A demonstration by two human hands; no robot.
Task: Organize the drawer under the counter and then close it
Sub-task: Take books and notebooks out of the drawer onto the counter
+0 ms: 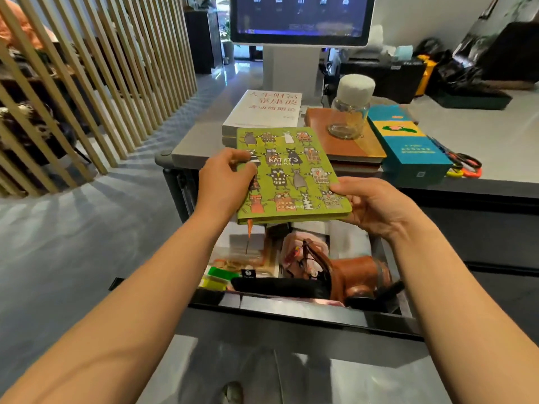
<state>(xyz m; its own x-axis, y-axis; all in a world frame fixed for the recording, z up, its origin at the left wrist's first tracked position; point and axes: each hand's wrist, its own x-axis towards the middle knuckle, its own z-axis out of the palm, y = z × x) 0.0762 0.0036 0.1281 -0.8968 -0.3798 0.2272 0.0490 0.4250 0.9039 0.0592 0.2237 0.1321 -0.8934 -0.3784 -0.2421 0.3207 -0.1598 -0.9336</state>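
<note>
A green notebook (288,173) printed with cartoon animals hangs in the air above the open drawer (291,314), level with the counter's edge. My left hand (224,182) grips its left edge, thumb on the cover. My right hand (376,204) holds its near right corner, thumb on top and fingers underneath. An orange ribbon dangles from the notebook. In the drawer lie a brown leather case (358,275), a black pouch (280,287), green sticky notes (217,278) and papers, partly hidden by the notebook.
On the grey counter (481,135) sit a white book (265,112), brown notebooks (347,141) with a clear jar (351,109) on top, a blue-yellow box (408,144), scissors (463,164) and a white monitor (300,18). A wooden slat screen (96,77) stands left.
</note>
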